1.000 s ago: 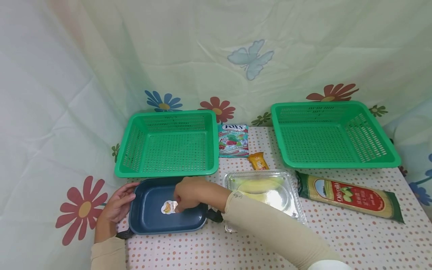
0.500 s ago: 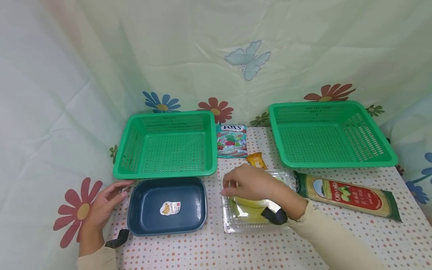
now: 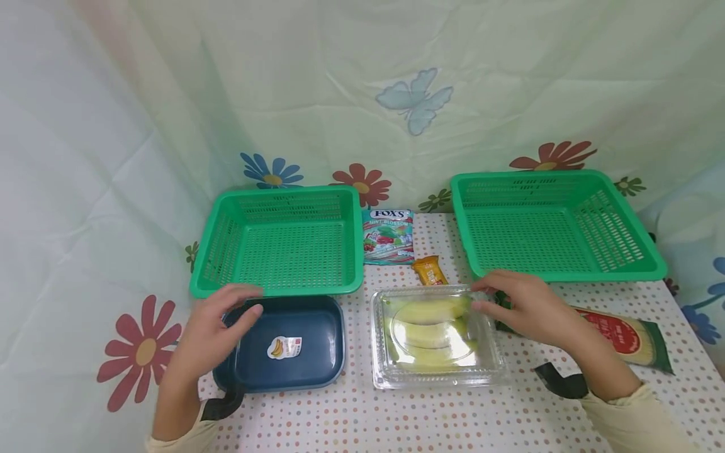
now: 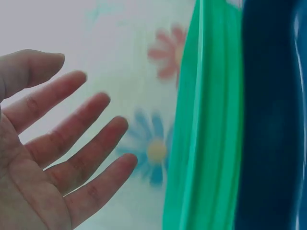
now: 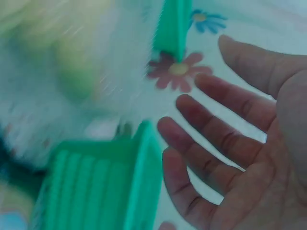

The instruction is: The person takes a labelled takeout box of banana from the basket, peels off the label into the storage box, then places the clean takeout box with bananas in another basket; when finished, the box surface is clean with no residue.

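Observation:
A clear plastic clamshell box (image 3: 437, 335) with bananas inside lies mid-table. My right hand (image 3: 523, 307) hovers at its right far corner, fingers spread and holding nothing; the right wrist view shows the same bare palm (image 5: 240, 143). A dark blue tray (image 3: 283, 344) with a banana sticker (image 3: 284, 347) sits left of the box. My left hand (image 3: 218, 327) hangs over the tray's left far corner, fingers loose and empty, as the left wrist view shows (image 4: 62, 143).
Two green baskets (image 3: 281, 241) (image 3: 552, 224) stand at the back. Between them lie a Fox's candy bag (image 3: 388, 236) and a small orange packet (image 3: 430, 270). A pasta packet (image 3: 620, 336) lies right of the box, partly under my right hand.
My right hand left the blue tray, crossed over the clear box and now sits at its right side. My left hand moved from the tray's left edge to above its corner.

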A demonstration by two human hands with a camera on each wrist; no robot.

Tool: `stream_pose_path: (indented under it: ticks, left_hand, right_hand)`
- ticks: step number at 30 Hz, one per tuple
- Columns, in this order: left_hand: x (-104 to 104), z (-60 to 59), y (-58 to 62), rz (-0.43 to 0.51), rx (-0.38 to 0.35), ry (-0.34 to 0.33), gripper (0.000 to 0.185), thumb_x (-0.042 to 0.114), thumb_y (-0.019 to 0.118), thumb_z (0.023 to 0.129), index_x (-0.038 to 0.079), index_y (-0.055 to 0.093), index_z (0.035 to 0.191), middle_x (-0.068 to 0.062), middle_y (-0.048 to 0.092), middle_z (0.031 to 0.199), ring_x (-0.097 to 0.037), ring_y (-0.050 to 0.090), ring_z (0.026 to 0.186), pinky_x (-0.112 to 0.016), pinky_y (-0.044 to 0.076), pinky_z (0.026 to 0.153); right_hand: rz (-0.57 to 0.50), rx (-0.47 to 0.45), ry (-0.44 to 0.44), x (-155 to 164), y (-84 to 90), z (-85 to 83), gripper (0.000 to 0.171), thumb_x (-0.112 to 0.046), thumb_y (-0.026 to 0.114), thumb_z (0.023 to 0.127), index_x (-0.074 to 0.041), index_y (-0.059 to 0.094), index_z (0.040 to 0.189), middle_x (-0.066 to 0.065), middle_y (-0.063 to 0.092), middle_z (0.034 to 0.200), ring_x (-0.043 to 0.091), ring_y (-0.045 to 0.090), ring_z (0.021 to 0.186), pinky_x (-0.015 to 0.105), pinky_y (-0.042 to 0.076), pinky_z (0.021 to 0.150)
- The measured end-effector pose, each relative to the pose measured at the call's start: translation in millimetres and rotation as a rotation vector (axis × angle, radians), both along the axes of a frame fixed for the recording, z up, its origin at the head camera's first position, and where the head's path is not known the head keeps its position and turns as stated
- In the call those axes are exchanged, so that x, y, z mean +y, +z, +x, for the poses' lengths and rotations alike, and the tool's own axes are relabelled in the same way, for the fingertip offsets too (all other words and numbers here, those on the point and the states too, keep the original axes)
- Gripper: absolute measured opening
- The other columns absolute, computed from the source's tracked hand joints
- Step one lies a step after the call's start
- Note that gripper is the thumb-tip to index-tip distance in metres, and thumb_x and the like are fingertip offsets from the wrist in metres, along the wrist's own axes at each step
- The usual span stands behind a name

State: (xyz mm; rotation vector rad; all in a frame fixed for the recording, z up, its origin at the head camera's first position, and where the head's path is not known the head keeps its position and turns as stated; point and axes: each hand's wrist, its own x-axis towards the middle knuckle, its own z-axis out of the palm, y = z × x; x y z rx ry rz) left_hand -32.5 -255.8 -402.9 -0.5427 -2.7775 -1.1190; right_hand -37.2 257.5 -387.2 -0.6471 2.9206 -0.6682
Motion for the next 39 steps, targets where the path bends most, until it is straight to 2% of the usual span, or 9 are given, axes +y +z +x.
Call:
stream_pose_path:
  ticks: [4, 7, 14, 16, 18, 20, 23, 30, 39]
  left_hand:
    - [45.2, -11.6, 1.7, 0.006, 0.037, -0.142, 0.034, 0.018, 0.075, 0.094, 0.017, 0.069, 0.127, 0.003, 0.066, 0.131, -0.018, 0.061, 0.125, -0.035, 0.055, 0.100]
    - [76.7, -18.1, 0.7, -0.020, 0.018, -0.231, 0.036, 0.023, 0.073, 0.095, 0.015, 0.067, 0.130, -0.002, 0.061, 0.138, -0.023, 0.058, 0.131, -0.048, 0.053, 0.102]
    - [132.1, -25.6, -4.0, -0.101, -0.108, -0.359, 0.051, 0.031, 0.072, 0.097, 0.015, 0.057, 0.143, -0.006, 0.047, 0.152, -0.027, 0.052, 0.138, -0.048, 0.051, 0.105]
    - [142.8, -26.2, -6.3, -0.120, -0.127, -0.389, 0.055, 0.033, 0.073, 0.096, 0.016, 0.056, 0.145, -0.007, 0.045, 0.154, -0.028, 0.052, 0.138, -0.048, 0.051, 0.104]
    - [151.5, -26.4, -8.9, -0.134, -0.147, -0.417, 0.058, 0.035, 0.073, 0.096, 0.016, 0.054, 0.147, -0.008, 0.044, 0.154, -0.028, 0.053, 0.137, -0.047, 0.052, 0.104]
    - [158.4, -26.3, -11.7, -0.153, -0.173, -0.433, 0.061, 0.037, 0.073, 0.095, 0.017, 0.052, 0.149, -0.008, 0.042, 0.155, -0.028, 0.055, 0.135, -0.047, 0.052, 0.104]
    - [165.7, -26.0, -15.1, -0.175, -0.218, -0.441, 0.066, 0.037, 0.073, 0.095, 0.017, 0.048, 0.153, -0.009, 0.039, 0.157, -0.028, 0.054, 0.135, -0.047, 0.053, 0.103]
    - [171.9, -23.9, -19.0, -0.208, -0.267, -0.441, 0.068, 0.035, 0.073, 0.096, 0.016, 0.045, 0.155, -0.010, 0.037, 0.160, -0.031, 0.049, 0.141, -0.049, 0.050, 0.107]
    - [176.2, -25.3, -23.9, -0.243, -0.244, -0.405, 0.068, 0.033, 0.076, 0.094, 0.014, 0.047, 0.152, -0.013, 0.042, 0.157, -0.033, 0.050, 0.139, -0.051, 0.050, 0.106]
  right_hand:
    - [0.020, 0.031, -0.023, 22.2, -8.8, 6.3, 0.034, -0.032, 0.078, 0.092, -0.015, 0.072, 0.121, 0.006, 0.069, 0.124, 0.020, 0.069, 0.098, 0.040, 0.057, 0.075]
    - [0.011, 0.061, -0.016, 32.2, -14.8, 9.3, 0.041, -0.031, 0.081, 0.089, -0.016, 0.069, 0.125, 0.006, 0.067, 0.128, 0.027, 0.067, 0.110, 0.046, 0.057, 0.079]
    - [0.001, -0.058, 0.013, 45.8, -26.6, 12.7, 0.067, -0.041, 0.083, 0.084, -0.013, 0.059, 0.141, 0.014, 0.051, 0.148, 0.042, 0.055, 0.129, 0.062, 0.053, 0.091]
    - [0.001, -0.070, 0.024, 48.0, -30.7, 13.8, 0.071, -0.044, 0.083, 0.083, -0.015, 0.057, 0.143, 0.014, 0.050, 0.148, 0.039, 0.057, 0.126, 0.059, 0.054, 0.088]
    - [-0.002, -0.069, 0.029, 49.5, -35.0, 15.4, 0.073, -0.048, 0.082, 0.082, -0.017, 0.057, 0.144, 0.012, 0.051, 0.146, 0.032, 0.062, 0.119, 0.050, 0.057, 0.082]
    - [-0.015, -0.074, 0.028, 50.4, -39.3, 17.3, 0.075, -0.050, 0.083, 0.081, -0.019, 0.056, 0.144, 0.010, 0.053, 0.143, 0.025, 0.064, 0.110, 0.039, 0.056, 0.075]
    - [-0.038, -0.092, 0.033, 51.0, -44.8, 19.6, 0.075, -0.049, 0.083, 0.081, -0.021, 0.056, 0.145, 0.005, 0.054, 0.141, 0.020, 0.065, 0.103, 0.030, 0.052, 0.068]
    - [-0.066, -0.112, 0.028, 51.1, -54.2, 20.6, 0.074, -0.044, 0.084, 0.082, -0.026, 0.054, 0.146, 0.000, 0.056, 0.135, 0.016, 0.066, 0.099, 0.027, 0.050, 0.065]
    - [-0.089, -0.133, 0.035, 52.2, -60.0, 19.4, 0.077, -0.042, 0.085, 0.082, -0.027, 0.051, 0.150, 0.000, 0.057, 0.134, 0.012, 0.067, 0.096, 0.027, 0.052, 0.066]
